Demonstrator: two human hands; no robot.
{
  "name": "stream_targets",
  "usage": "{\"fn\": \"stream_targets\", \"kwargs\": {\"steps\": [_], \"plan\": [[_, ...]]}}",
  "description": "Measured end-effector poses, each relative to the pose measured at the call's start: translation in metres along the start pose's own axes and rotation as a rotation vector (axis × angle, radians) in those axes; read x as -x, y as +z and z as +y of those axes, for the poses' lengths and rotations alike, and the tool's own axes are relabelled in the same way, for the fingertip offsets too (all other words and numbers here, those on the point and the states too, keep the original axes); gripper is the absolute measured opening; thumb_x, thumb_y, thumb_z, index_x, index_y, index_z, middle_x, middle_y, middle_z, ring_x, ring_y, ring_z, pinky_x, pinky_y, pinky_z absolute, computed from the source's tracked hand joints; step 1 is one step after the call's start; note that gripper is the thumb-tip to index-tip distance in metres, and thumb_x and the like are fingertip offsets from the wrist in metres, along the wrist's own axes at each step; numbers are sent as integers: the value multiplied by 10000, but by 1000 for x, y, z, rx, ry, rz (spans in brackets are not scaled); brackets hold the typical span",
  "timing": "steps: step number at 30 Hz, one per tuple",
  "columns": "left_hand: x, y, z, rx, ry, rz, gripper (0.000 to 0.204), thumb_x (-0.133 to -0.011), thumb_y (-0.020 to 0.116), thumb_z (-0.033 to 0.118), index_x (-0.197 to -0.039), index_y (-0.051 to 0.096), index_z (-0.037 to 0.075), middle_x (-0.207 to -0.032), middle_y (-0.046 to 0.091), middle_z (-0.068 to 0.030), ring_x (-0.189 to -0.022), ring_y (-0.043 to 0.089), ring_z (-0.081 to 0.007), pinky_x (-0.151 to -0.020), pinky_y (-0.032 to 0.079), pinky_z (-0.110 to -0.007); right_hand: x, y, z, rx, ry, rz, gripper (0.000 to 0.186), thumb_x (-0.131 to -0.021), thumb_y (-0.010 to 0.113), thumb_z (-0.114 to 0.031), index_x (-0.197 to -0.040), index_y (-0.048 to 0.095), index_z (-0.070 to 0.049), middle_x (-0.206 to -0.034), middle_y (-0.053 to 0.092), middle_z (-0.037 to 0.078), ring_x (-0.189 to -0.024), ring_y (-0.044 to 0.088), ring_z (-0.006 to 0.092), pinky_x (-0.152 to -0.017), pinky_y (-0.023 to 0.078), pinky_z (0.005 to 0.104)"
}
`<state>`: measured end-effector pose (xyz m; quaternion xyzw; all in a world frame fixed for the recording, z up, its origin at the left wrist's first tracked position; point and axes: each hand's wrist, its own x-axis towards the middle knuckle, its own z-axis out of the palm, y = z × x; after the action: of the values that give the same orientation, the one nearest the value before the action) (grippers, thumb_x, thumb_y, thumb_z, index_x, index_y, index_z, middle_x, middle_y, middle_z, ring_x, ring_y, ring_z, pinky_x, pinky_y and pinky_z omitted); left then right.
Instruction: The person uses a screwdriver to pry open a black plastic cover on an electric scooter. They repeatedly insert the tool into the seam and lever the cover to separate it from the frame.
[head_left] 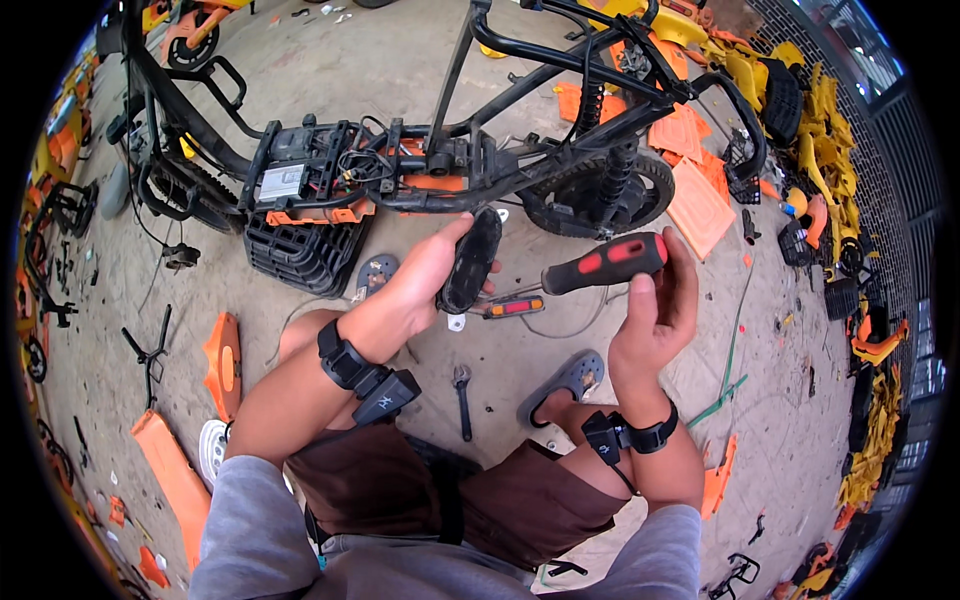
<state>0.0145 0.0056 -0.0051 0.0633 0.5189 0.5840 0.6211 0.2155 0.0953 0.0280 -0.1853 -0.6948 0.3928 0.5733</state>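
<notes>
My left hand (428, 270) grips a black oval part (474, 262), long and rounded at both ends; its exact kind I cannot make out. In my right hand (655, 318) is a screwdriver (607, 264) with a black and red handle, thumb and fingers closed on the handle's butt end. Its shaft points left toward the black part; whether the tip touches it I cannot tell. Just below the shaft is a small red and orange lamp or reflector (514, 307). Beyond my hands stands a stripped black scooter frame (480, 185).
An adjustable wrench (463, 400) lies on the concrete floor between my feet. Orange panels lie at left (172, 480) and right (697, 205). The frame's rear wheel (600, 195) stands beyond the screwdriver. Yellow body parts (825, 140) are heaped along the right wall.
</notes>
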Motion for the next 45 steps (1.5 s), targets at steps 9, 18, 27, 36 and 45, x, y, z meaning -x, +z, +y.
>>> {"fn": "stream_targets", "kwargs": {"steps": [9,18,27,36,45], "plan": [[-2,-2,-1,15,-17,-29,459,-1030,363,453,-1168,595,82,-947,691,-102,-683,657,-196,-633,549,-377,-1,-4,1,102,-73,19,431,-876,657,-79,-1253,535,91,-1167,522,150,-1068,530,225,-957,434,344],[0,-3,0,19,-8,-38,468,-1032,351,456,-1173,597,84,-945,698,-105,-704,670,-200,-644,557,-383,-3,-3,6,-35,-131,11,431,-871,650,-57,-1257,517,82,-1240,523,171,-1145,530,247,-1009,413,372],[-2,-3,0,32,-5,-25,467,-1033,351,450,-1170,596,76,-944,698,-113,-687,670,-209,-628,556,-385,-2,0,2,-141,-52,36,480,-836,692,-42,-1267,520,82,-1247,525,170,-1102,537,232,-993,411,348],[-8,-6,-3,36,5,-54,459,-1023,357,474,-1111,588,87,-905,668,-111,-687,658,-210,-608,561,-397,-2,4,-3,-57,0,52,469,-869,644,-9,-1299,492,98,-1292,565,210,-1110,555,219,-950,425,337],[-4,0,-2,-9,-8,-20,435,-1026,362,441,-1081,596,79,-904,669,-109,-708,660,-215,-655,568,-405,0,-6,6,104,-86,11,482,-905,629,-35,-1354,467,33,-1286,557,115,-1129,549,164,-996,420,319]]}}
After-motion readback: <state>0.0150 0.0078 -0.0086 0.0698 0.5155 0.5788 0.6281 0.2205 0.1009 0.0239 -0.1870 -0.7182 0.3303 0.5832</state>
